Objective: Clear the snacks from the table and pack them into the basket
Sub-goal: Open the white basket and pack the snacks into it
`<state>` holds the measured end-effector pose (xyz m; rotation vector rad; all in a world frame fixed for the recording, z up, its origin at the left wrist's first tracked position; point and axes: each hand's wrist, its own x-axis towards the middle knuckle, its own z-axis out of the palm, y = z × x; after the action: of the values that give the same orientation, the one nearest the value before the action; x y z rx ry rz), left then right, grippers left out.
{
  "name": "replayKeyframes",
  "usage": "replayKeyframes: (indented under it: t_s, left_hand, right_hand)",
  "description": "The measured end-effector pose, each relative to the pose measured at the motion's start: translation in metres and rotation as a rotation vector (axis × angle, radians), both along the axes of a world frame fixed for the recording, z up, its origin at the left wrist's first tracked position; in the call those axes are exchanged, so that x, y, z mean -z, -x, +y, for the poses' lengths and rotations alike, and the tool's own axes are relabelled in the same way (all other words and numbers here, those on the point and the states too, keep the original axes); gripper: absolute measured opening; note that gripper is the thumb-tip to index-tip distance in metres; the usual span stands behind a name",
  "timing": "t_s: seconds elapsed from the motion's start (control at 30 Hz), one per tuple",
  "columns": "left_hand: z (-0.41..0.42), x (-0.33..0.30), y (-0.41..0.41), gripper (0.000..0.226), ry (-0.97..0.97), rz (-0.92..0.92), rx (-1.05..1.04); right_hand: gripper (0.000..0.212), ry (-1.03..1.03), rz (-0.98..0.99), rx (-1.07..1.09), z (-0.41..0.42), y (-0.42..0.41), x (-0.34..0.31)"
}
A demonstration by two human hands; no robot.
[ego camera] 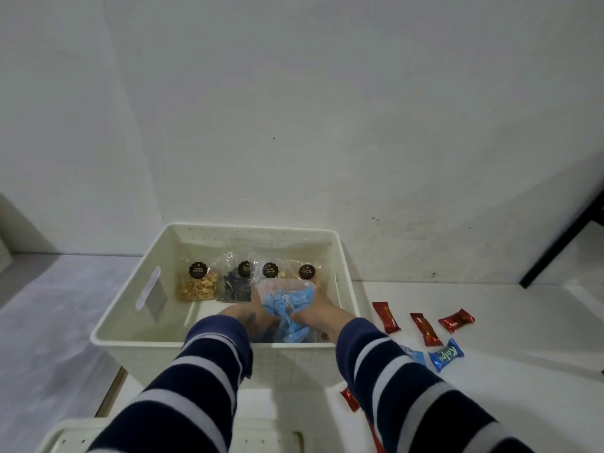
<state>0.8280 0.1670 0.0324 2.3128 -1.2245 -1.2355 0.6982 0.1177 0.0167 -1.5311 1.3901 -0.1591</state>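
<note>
White desk point(490, 403) carries a cream plastic basket point(114, 325) with four clear snack bags lined along its far wall point(199, 284). Inside the basket, left hand point(248, 317) and right hand point(313, 313) both grip a bunch of light-blue snack packets point(284, 305), fingers curled into it. Red wrapped bars point(386, 317) and a blue Kalpa packet point(446, 355) lie on the desk right of the basket.
</note>
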Motion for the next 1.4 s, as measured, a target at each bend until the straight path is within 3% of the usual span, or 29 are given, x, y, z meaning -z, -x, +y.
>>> replayKeyframes:
  t_s: [0.07,0.13,0.23,0.3,0.4,0.7,0.8,0.9,1.0,1.17,1.4]
  left_hand:
    - [0.003,0.003,0.004,0.067,-0.017,-0.052,0.029]
    - [0.005,0.005,0.006,0.087,-0.037,-0.13,0.049]
    - [0.004,0.004,0.008,0.094,-0.069,-0.128,0.081]
    - [0.001,0.004,0.009,0.098,-0.065,-0.108,0.088]
    - [-0.004,0.004,0.016,0.096,-0.067,-0.116,0.104]
    - [-0.014,0.005,0.048,0.063,-0.002,-0.229,0.164]
    - [-0.009,0.0,0.052,0.08,0.007,-0.245,0.12]
    - [-0.015,-0.006,0.052,0.089,0.106,-0.191,0.097]
    - [-0.026,-0.008,0.057,0.072,0.217,-0.196,0.184]
    - [0.018,-0.082,0.127,0.049,0.411,-0.27,0.261]
    - [0.077,-0.074,0.215,0.038,0.634,-0.278,0.324]
  right_hand:
    - [0.043,0.198,0.113,-0.056,0.013,0.004,-0.021]
    - [0.057,0.49,0.226,-0.126,0.018,0.015,-0.038]
    - [0.064,0.823,0.429,-0.263,0.015,0.036,-0.051]
    - [0.066,0.777,0.55,-0.291,0.011,0.049,-0.049]
    - [0.068,0.707,0.533,-0.277,0.009,0.059,-0.04]
    - [0.07,0.728,0.527,-0.259,0.007,0.06,-0.035]
    - [0.07,0.675,0.494,-0.276,0.007,0.062,-0.041]
    - [0.064,0.583,0.382,-0.276,0.008,0.071,-0.055]
    - [0.057,0.581,0.313,-0.268,0.016,0.09,-0.068]
    - [0.054,0.53,0.358,-0.289,0.035,0.144,-0.076]
    - [0.049,0.445,0.413,-0.363,0.088,0.243,-0.071]
